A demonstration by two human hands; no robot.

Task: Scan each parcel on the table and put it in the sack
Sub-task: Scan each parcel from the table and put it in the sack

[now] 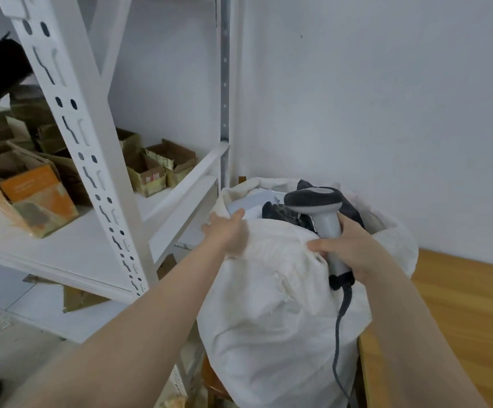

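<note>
While right grip [354, 248] holds scanner [319, 207], left grip [227, 231] lies spread on sack [269, 290] rim | parcels [254, 201] inside — white, dark

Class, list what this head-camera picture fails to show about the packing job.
Head view only:
- Parcels inside the sack: mostly hidden by its rim.
- Table: cut off by right edge; remaining parcels unseen.
- Scanner cable's end: beyond bottom edge.
- Shelf boxes: labels blurred.

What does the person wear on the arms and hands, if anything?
The left forearm and right forearm are bare; no sleeve shows. The left hand and right hand wear no gloves; I see no watch, ring or bracelet.
</note>
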